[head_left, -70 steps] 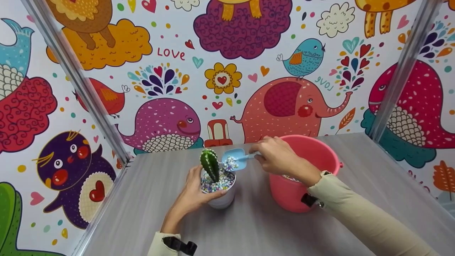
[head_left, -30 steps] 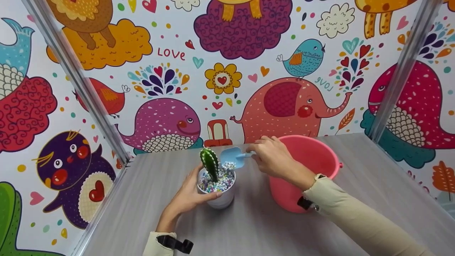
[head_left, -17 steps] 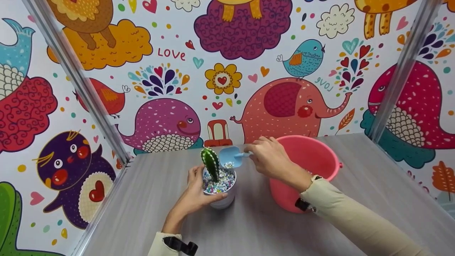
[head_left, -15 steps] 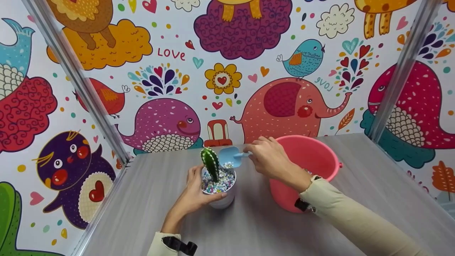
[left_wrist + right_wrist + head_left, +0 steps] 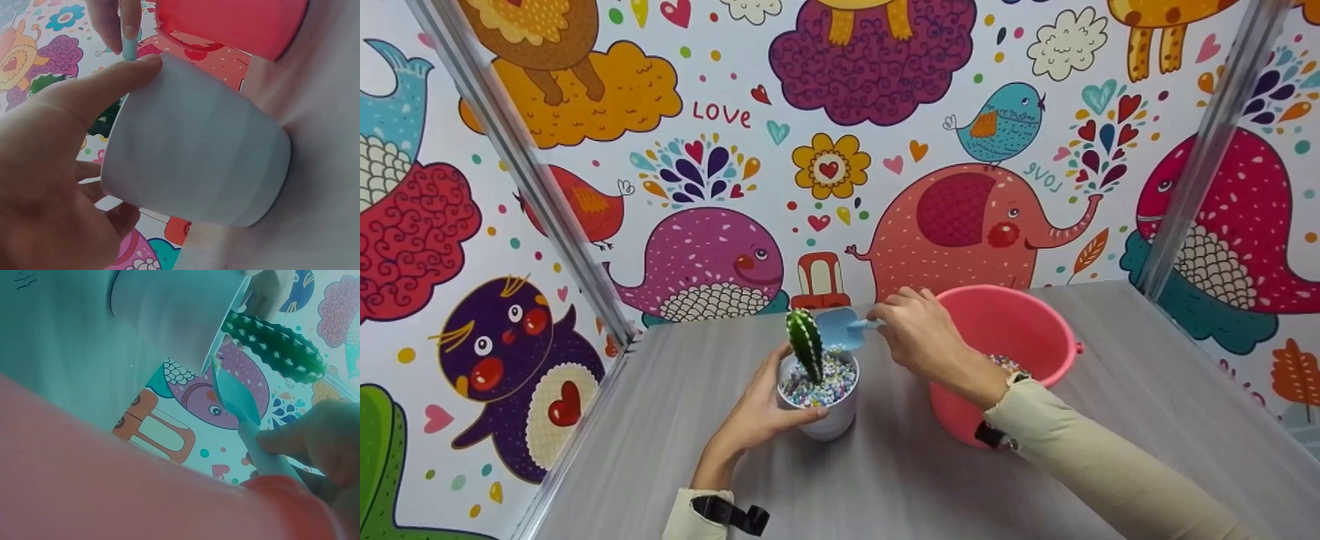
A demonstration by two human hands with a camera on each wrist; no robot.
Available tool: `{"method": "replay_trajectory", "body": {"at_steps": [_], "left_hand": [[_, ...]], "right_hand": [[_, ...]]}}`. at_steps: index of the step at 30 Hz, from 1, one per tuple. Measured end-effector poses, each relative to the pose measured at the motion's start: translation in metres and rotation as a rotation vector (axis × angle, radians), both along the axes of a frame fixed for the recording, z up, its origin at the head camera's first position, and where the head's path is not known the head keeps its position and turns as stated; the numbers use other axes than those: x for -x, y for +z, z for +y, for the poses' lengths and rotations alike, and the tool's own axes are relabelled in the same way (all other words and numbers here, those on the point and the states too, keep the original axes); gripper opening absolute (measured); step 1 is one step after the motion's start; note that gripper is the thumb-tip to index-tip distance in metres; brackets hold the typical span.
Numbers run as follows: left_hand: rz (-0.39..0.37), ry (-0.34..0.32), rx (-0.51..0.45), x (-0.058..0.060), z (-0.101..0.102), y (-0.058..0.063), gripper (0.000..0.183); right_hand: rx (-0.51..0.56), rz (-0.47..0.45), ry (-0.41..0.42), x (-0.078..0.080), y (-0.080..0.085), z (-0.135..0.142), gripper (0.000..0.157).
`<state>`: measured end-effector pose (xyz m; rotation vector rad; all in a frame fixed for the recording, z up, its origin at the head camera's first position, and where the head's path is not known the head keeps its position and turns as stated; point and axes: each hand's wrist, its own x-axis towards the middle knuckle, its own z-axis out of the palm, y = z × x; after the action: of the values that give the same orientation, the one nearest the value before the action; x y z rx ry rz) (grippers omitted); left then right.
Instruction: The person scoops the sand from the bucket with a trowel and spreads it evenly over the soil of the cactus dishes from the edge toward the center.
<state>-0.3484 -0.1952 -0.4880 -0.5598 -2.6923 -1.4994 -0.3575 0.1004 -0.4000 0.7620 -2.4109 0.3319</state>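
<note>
A green cactus (image 5: 805,346) stands in a white pot (image 5: 831,424) filled with small multicoloured pebbles (image 5: 819,384). My left hand (image 5: 761,409) grips the pot from the left, its thumb along the near side of the rim and the fingers curled round the far side. In my right hand (image 5: 919,330) is the handle of a light blue toy shovel (image 5: 840,330). The shovel's blade tilts down at the pot's right rim, with a few pebbles at its lower edge. In the right wrist view the blade tip (image 5: 218,371) is right at the rim, close to the cactus.
A pink bucket (image 5: 1054,330) stands right of the pot, with more pebbles (image 5: 1009,365) inside; my right forearm passes over its near rim. Both stand on a grey wood-grain table (image 5: 660,390). Behind rises a wall (image 5: 840,225) with cartoon animals, framed by metal posts (image 5: 1204,150).
The shovel has moved slightly left and tipped down; its heap of pebbles has dwindled to a few. The pebbles in the pot look fuller. My left hand still holds the pot.
</note>
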Motion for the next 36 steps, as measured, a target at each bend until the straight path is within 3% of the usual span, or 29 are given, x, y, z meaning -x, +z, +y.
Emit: {"method": "replay_trajectory", "body": {"at_steps": [7,11,17,21,27,36], "left_hand": [[-0.002,-0.078,-0.026,0.007,0.012,0.002,0.120],[-0.030,-0.068,0.010,0.002,0.023,-0.005,0.125],[0.021,-0.026,0.064,0.004,0.037,-0.006,0.126],[0.016,0.034,0.095,0.001,0.026,-0.006,0.124],[-0.025,0.069,0.128,-0.004,0.014,-0.004,0.133],[0.025,0.085,0.111,-0.008,0.025,-0.009,0.128]], "right_hand": [[0.009,0.063,-0.036,-0.012,0.008,0.012,0.020],[0.012,0.068,-0.048,-0.026,0.003,0.020,0.021],[0.052,0.079,-0.124,-0.045,-0.002,0.025,0.025],[0.075,0.023,-0.107,-0.051,0.000,0.019,0.028],[0.167,-0.037,-0.098,-0.056,0.008,0.026,0.022],[0.306,-0.201,-0.194,-0.074,0.021,0.087,0.026]]}}
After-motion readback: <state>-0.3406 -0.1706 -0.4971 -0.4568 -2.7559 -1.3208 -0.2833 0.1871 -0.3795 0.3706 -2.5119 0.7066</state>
